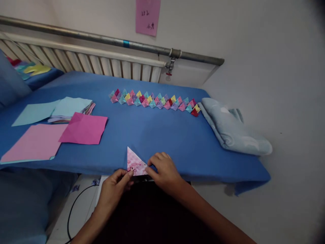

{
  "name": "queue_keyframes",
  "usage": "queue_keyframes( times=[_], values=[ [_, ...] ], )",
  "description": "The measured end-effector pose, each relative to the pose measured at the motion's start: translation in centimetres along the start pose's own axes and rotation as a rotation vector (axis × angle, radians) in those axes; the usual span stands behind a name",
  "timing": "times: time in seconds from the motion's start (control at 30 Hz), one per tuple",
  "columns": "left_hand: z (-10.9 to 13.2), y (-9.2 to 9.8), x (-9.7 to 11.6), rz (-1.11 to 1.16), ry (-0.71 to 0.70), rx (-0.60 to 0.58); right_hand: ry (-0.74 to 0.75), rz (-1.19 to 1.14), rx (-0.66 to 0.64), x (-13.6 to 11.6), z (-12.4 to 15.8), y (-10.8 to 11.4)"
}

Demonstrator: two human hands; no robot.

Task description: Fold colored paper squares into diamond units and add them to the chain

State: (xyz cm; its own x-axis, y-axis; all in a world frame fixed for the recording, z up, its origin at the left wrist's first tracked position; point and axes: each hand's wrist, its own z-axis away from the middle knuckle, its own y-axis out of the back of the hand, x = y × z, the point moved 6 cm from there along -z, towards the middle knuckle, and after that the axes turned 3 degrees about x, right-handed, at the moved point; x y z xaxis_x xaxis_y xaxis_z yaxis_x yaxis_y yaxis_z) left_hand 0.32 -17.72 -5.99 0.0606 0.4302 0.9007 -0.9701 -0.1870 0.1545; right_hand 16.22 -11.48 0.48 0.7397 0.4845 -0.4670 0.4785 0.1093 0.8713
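Observation:
A small pink patterned paper folded into a triangle [134,163] lies at the near edge of the blue table [157,135]. My left hand [114,188] pinches its lower left corner from below the edge. My right hand [164,171] presses down on its right corner with curled fingers. Farther back, a long row of several small folded paper pieces [154,100] in pink, blue, yellow and red stretches across the table.
Flat paper sheets lie at the left: a magenta sheet [85,128], a light pink sheet [35,142] and a stack of light blue sheets [58,110]. A folded pale blue cloth [233,130] sits at the right end. A radiator [83,61] and pipe run behind.

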Motion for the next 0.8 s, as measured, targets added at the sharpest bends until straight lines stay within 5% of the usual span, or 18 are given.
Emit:
queue_keyframes(
  times=[0.3, 0.53, 0.8],
  values=[
    [0.3, 0.4, 0.6, 0.3, -0.199, -0.206, 0.101, -0.525, 0.261, -2.8, 2.0, 4.9],
    [1.0, -0.4, 1.4, 0.366, -0.291, -0.418, 0.257, -0.613, 0.201, -5.7, 1.3, 6.3],
    [1.2, 0.0, 1.3, 0.29, -0.332, -0.468, 0.164, -0.606, 0.108, -5.4, 0.7, 5.1]
  ],
)
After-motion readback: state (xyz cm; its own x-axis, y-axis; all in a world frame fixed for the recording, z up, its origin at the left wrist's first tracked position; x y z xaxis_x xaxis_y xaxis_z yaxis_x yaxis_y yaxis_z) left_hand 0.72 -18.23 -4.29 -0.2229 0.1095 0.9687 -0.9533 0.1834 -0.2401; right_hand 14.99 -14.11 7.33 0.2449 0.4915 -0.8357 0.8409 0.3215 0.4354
